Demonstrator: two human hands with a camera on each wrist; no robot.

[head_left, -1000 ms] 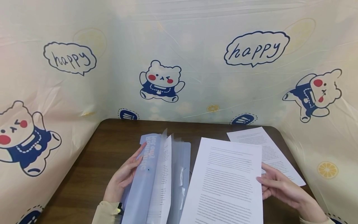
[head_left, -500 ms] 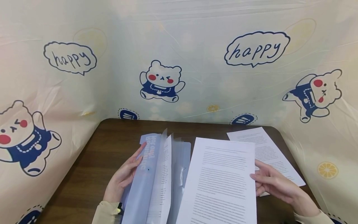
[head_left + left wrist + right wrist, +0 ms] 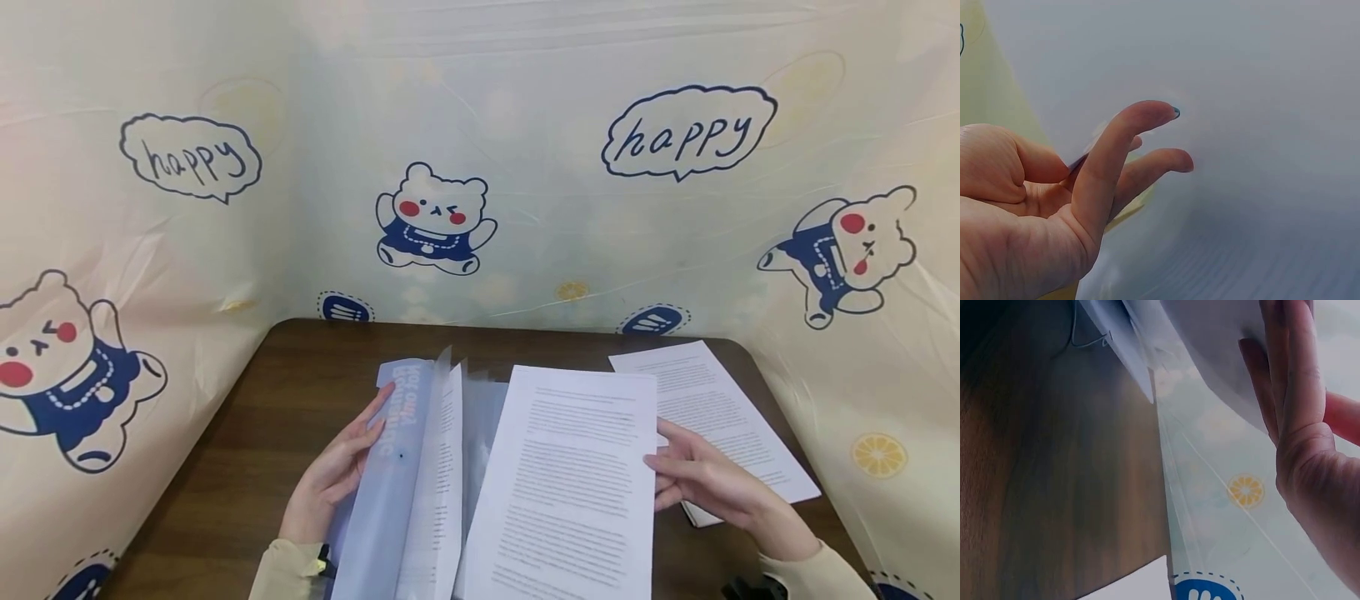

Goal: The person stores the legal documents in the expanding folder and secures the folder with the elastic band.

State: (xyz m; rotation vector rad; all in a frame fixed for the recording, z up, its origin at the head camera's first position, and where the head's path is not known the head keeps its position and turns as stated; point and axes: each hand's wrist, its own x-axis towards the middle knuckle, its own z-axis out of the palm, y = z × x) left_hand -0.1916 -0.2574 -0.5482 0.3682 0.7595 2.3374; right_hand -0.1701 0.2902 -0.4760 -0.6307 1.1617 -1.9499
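Note:
My left hand (image 3: 337,471) grips the left cover of a blue plastic display folder (image 3: 386,492), held partly open. Inside it stand clear sleeves, one with a printed page (image 3: 447,467). In the left wrist view, the left hand's thumb pinches the cover's edge while two fingers (image 3: 1154,115) lie bent against the cover. With thumb and fingers, my right hand (image 3: 708,479) pinches the right edge of a printed sheet of paper (image 3: 570,475). This sheet overlaps the folder's right half, and its lower end is out of view. Beyond the right hand lies another printed sheet (image 3: 720,408).
A brown wooden table (image 3: 217,467) carries everything. Patterned cloth (image 3: 540,217) hangs behind it and along both sides. A small dark-edged white object (image 3: 701,517) shows under my right hand. A thin cord (image 3: 1074,331) hangs by the folder in the right wrist view.
My right hand has carried the printed sheet leftward, so it covers more of the folder's right side. The left hand and the folder have stayed nearly still.

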